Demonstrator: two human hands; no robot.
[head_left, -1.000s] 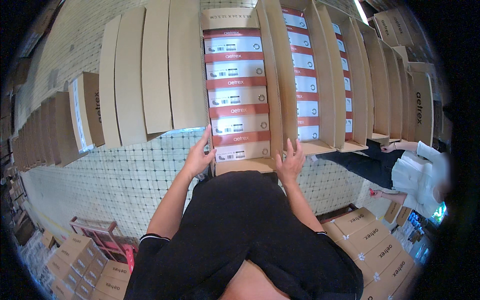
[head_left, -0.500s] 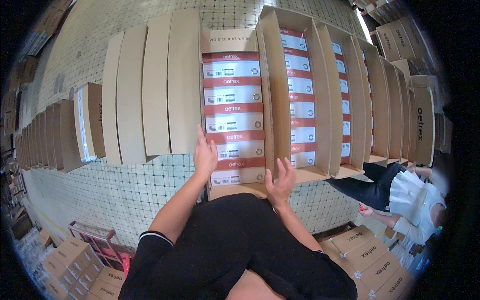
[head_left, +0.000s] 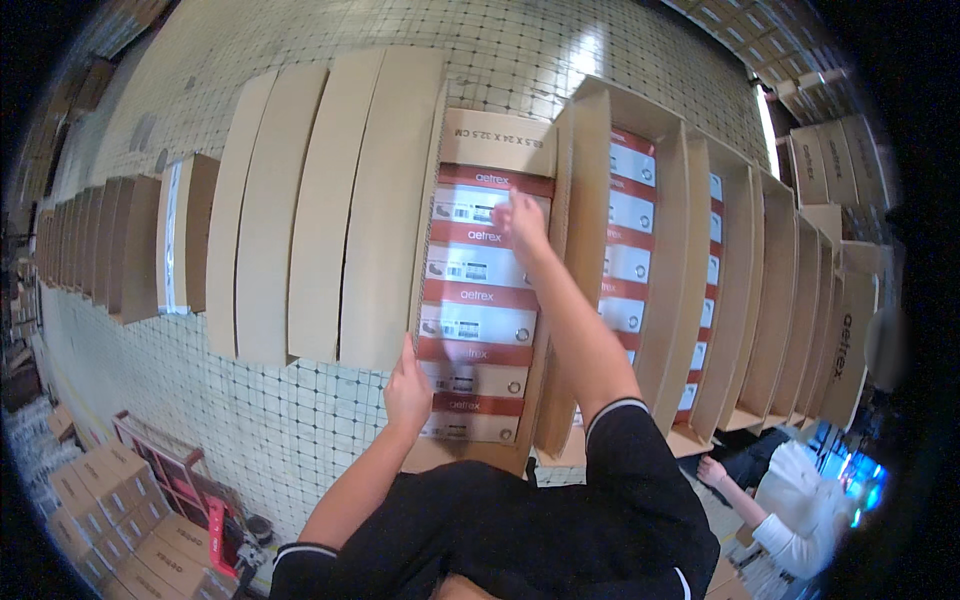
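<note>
Standing over an open carton (head_left: 497, 143) with a single row of red-and-white boxes (head_left: 470, 322) packed snugly inside, running from the near end to the far end. Holding the right hand (head_left: 522, 215) over the farthest box (head_left: 462, 208), with fingers blurred, perhaps loosely curled; cannot tell for sure, nor tell contact from a close hover. Resting the left hand (head_left: 408, 395) at the carton's left edge, near the body, with forefinger straight along the cardboard; cannot tell whether pinching that edge or merely leaning on it. Flanked on the right by more open cartons (head_left: 690, 270) with similar boxes inside. Expect each box to handle as thin card: probably fairly light, stiff at the corners, softer mid-face, easily dented by a hard thumb and a little slick (judging by the shine on the white ends, likely coated). Expect far more weight from the filled carton, and some flexing at the tall walls and flaps. For a single box, best to grip opposite sides near the corners, keeping lid and base together, despite scant fingertip room between neighbours. For the whole carton, better to support low on the body or press flat palms against both walls than to pull on a flap.
</note>
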